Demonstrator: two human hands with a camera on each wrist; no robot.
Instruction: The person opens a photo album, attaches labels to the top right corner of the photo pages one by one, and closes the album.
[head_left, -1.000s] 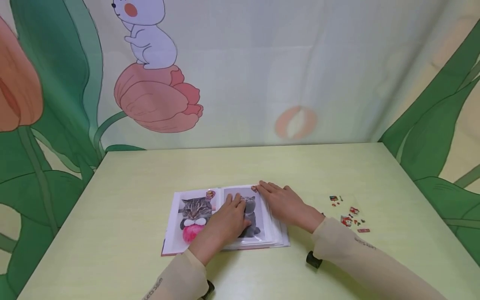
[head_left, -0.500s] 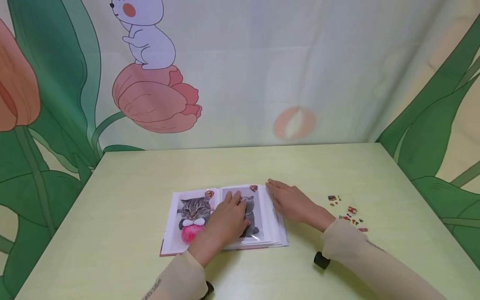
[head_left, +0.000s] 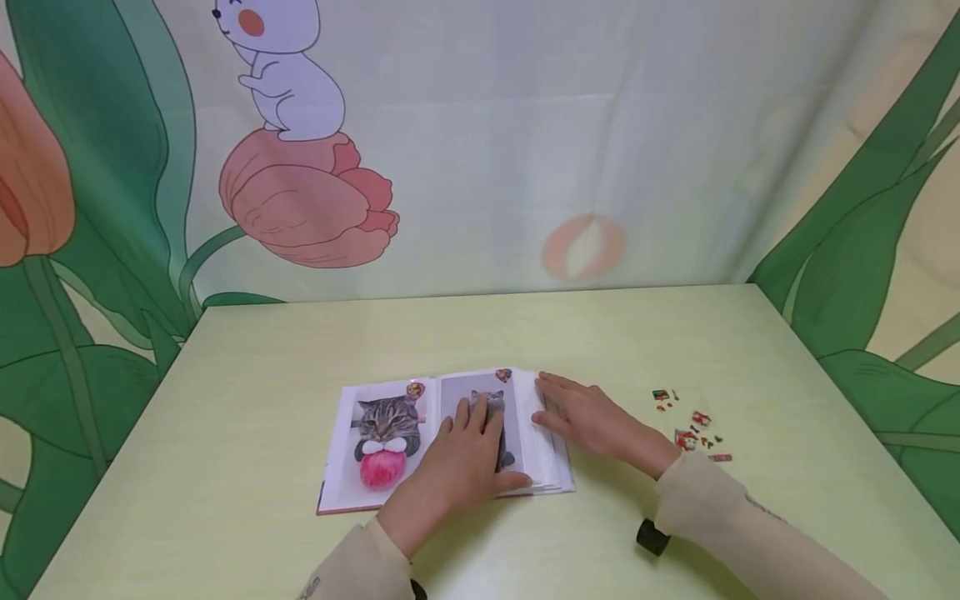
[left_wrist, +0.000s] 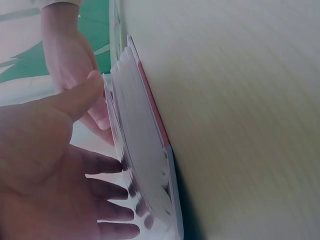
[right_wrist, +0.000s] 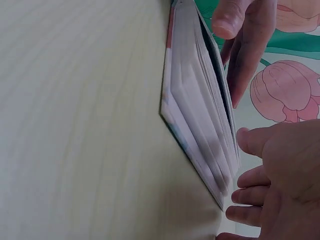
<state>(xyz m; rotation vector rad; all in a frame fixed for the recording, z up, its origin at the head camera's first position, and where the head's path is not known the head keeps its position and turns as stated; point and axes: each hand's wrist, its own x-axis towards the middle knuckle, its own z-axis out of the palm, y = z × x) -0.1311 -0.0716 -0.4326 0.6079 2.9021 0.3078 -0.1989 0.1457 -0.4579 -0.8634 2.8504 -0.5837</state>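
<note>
Pale-yellow table (head_left: 240, 400): on it, we see an open photo album (head_left: 432, 404) with a striped-cat photo (head_left: 388, 425); left hand (head_left: 467, 454), fingers straight, on the grey-cat photo (head_left: 458, 388), probably steadying it; right hand (head_left: 596, 421), fingers extended, by the album's right edge; stickers (head_left: 686, 439) beyond, perhaps placed within reach.

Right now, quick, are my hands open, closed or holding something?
Left hand: open, spread over the photo album, gripping nothing.
Right hand: open, at the album's right edge, gripping nothing.
</note>
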